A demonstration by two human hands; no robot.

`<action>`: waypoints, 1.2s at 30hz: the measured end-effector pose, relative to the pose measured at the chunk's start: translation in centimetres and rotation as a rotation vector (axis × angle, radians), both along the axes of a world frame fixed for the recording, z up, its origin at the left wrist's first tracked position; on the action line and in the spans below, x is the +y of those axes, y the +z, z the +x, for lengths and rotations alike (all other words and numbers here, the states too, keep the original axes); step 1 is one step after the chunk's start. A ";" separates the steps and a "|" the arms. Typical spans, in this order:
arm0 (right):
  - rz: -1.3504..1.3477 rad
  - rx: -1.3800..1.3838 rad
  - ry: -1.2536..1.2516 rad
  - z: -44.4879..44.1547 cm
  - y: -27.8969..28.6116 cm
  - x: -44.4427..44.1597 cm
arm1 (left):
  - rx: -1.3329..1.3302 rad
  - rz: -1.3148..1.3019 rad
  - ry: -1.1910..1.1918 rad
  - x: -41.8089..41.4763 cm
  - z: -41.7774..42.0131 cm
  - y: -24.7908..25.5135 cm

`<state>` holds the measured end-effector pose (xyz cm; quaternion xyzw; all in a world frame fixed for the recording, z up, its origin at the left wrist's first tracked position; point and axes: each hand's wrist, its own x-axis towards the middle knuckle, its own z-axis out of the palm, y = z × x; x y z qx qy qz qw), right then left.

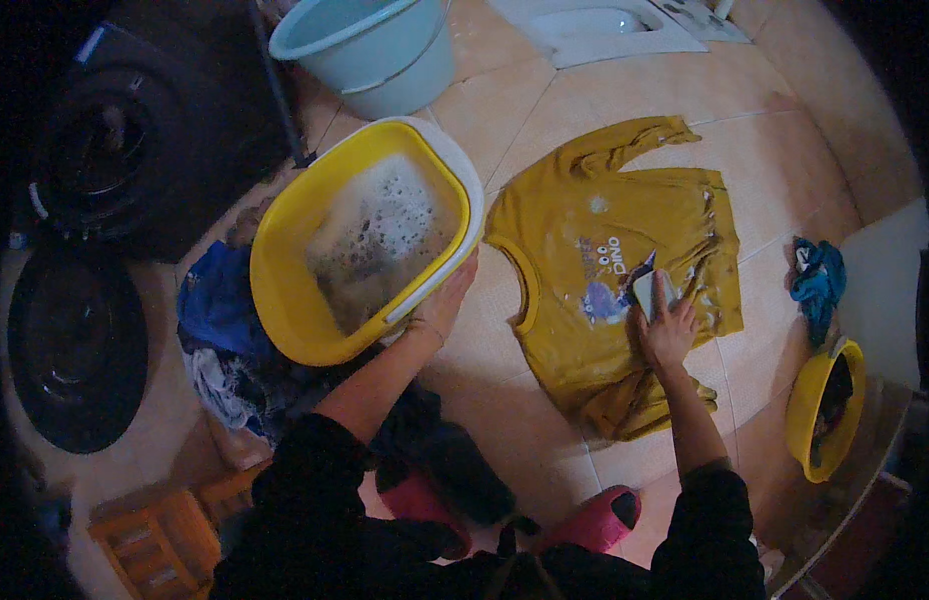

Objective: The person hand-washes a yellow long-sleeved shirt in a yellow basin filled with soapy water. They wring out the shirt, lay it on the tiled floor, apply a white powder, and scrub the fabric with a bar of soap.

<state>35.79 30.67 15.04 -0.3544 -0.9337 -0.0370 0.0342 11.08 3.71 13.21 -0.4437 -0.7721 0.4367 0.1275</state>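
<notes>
A mustard-yellow long-sleeved shirt (569, 202) with a printed front lies spread on the tiled floor, its collar to the left and patches of foam on it. My right hand (667, 330) grips a pale scrubbing brush (653, 294) pressed on the shirt's front, beside the print. My left hand (446, 300) holds the near right rim of a yellow basin (284, 285) with a white edge. Sudsy, murky water (397, 217) lies in the basin, which is tilted. Part of my left hand's fingers is hidden by the rim.
A light blue bucket (404, 67) stands beyond the basin. A dark front-loading washing machine (194, 135), its round door open, is at left. Piled clothes (217, 300) lie beneath the basin. At right are a teal cloth (821, 281) and a small yellow basin (802, 420). A wooden stool (157, 547) is lower left.
</notes>
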 end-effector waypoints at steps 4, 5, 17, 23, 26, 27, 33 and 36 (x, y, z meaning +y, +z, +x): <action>0.101 0.048 0.035 1.2 -0.7 1.1 | -0.022 -0.079 -0.016 2.9 -1.0 2.4; 0.142 0.071 0.055 1.0 -0.7 1.0 | 0.127 -0.042 -0.073 2.3 -1.6 2.7; 0.077 0.158 0.017 1.1 -0.8 1.0 | 0.169 -0.098 -0.136 -0.6 -9.9 3.9; 0.080 0.140 0.030 0.8 -0.9 1.2 | -0.979 0.691 0.207 0.9 -1.1 7.5; 0.114 0.128 0.016 0.8 -1.8 1.4 | -1.355 0.419 0.373 3.8 7.2 10.8; 0.129 0.126 0.017 0.5 -1.7 1.5 | -1.308 0.487 0.232 2.6 10.1 9.4; -0.351 0.275 0.444 -4.7 3.0 -6.8 | -0.797 0.690 -0.306 -2.1 18.6 -0.8; -0.290 0.130 0.585 -6.8 1.7 -12.4 | -0.849 0.695 -0.380 -1.3 17.4 -0.9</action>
